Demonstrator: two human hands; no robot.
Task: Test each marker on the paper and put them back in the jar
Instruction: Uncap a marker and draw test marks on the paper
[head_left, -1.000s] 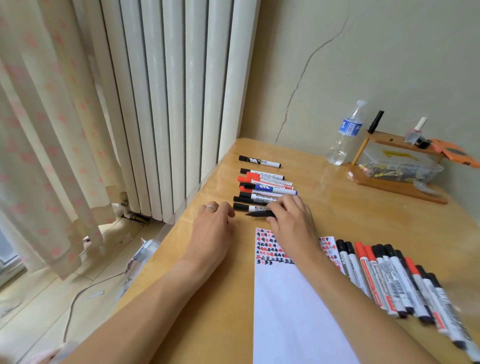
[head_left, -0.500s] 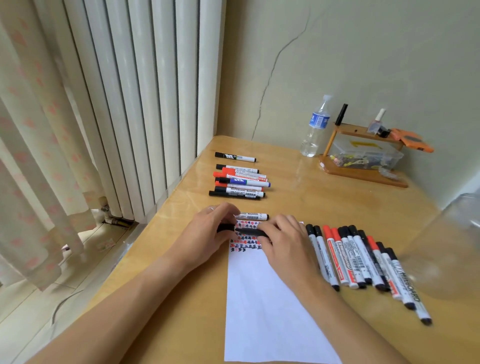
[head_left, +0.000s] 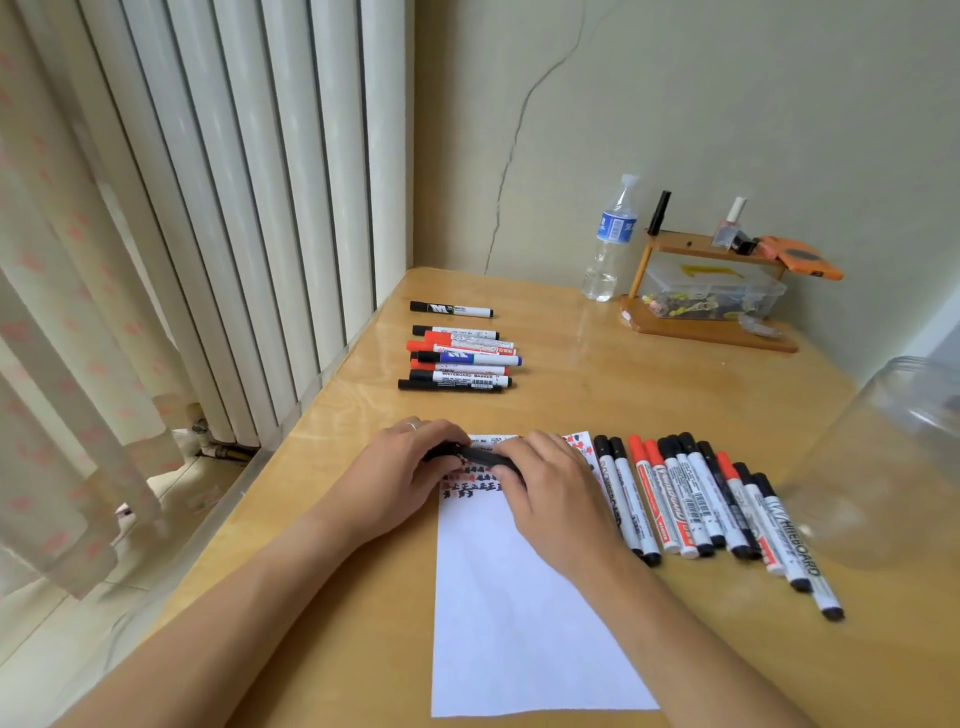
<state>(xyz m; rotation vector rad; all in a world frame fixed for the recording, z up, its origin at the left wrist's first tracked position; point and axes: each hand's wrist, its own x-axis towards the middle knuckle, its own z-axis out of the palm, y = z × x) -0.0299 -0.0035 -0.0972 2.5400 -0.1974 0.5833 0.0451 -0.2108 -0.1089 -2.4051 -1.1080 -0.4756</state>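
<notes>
Black marker (head_left: 480, 457) brought from far pile to paper (head_left: 524, 613); left hand (head_left: 410, 467), right hand (head_left: 550, 488) both grip it now (cap coming off next, maybe).

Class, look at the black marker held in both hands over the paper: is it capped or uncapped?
Cannot tell. The left hand and right hand both grip the black marker, hiding its two ends; only the dark middle shows.

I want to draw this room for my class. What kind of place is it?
Probably a corner of someone's home, maybe a bedroom or study. A wooden desk sits by a patterned curtain and a radiator, with a small shelf of bits and bobs.
</notes>
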